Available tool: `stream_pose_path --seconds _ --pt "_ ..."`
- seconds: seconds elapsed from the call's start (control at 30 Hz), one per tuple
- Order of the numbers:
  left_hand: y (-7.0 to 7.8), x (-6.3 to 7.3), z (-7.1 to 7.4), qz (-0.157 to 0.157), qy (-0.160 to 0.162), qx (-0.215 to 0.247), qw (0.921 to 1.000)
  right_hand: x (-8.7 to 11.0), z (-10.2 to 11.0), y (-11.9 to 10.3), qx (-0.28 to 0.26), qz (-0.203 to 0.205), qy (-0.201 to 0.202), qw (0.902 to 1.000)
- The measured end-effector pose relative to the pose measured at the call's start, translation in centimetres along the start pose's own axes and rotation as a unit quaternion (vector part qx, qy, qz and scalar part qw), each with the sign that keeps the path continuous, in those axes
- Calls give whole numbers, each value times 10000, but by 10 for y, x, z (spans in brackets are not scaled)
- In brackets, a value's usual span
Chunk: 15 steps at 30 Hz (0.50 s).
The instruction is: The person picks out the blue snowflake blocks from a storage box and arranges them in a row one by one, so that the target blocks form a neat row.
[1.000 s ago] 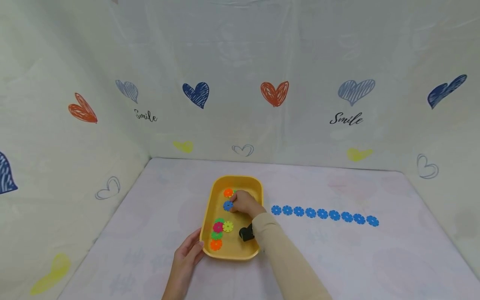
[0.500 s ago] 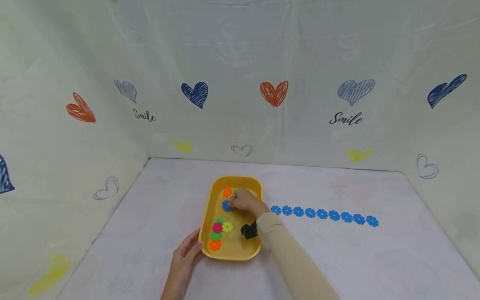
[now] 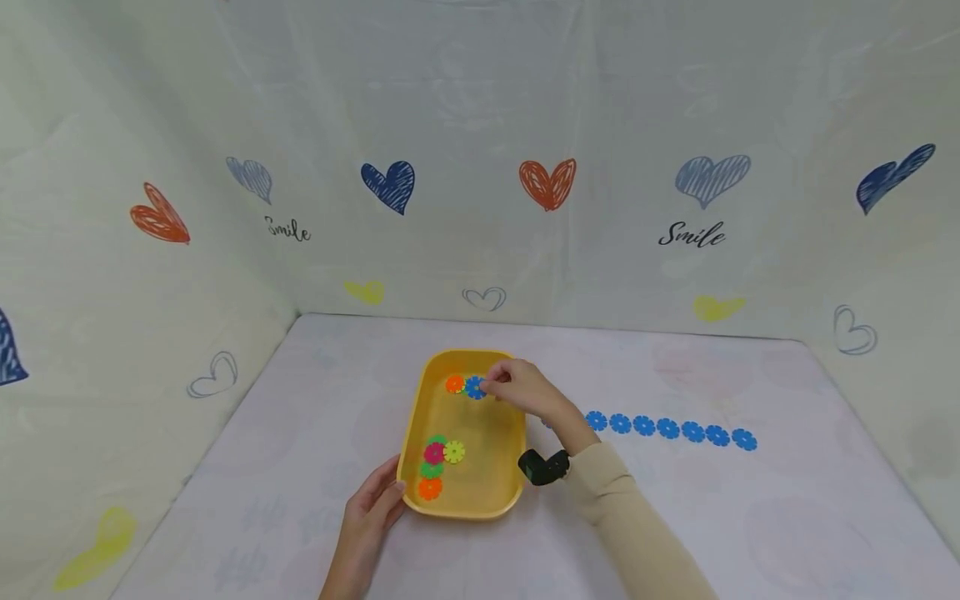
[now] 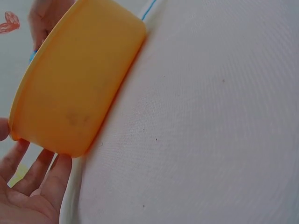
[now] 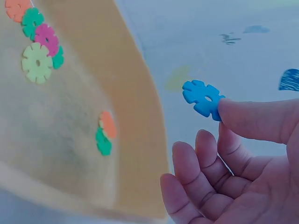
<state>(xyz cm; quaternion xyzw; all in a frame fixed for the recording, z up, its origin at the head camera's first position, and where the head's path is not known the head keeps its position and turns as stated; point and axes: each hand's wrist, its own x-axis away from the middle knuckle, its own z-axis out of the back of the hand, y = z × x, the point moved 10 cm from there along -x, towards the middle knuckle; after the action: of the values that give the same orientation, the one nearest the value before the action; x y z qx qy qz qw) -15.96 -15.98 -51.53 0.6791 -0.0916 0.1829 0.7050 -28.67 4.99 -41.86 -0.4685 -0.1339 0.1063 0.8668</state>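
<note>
My right hand pinches a blue flower-shaped plastic disc between thumb and index finger, held up over the far right part of the yellow tray. In the right wrist view the other fingers are loosely bent and hold nothing. At the tray's near left corner my left hand grips the rim, thumb on top and fingers against the outer wall, as the left wrist view shows. Inside the tray lie a pink disc, a yellow disc and green and orange ones.
To the right of the tray, a row of several blue discs runs across the white tabletop; my right forearm passes in front of its left end. A white sheet with printed hearts stands behind and at the sides.
My right hand has lifted the blue disc from the tray and moved it up and to the right, and the forearm has swung right. The left hand stays at the tray's corner.
</note>
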Motion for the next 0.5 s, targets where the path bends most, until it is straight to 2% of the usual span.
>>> stream_pose_path --seconds 0.2,0.5 --pt "1 0 0 -40 13 1 10000 24 29 9 -151 -89 244 9995" --pt "2 0 -1 -112 -58 100 9999 61 67 47 -312 -477 715 9958"
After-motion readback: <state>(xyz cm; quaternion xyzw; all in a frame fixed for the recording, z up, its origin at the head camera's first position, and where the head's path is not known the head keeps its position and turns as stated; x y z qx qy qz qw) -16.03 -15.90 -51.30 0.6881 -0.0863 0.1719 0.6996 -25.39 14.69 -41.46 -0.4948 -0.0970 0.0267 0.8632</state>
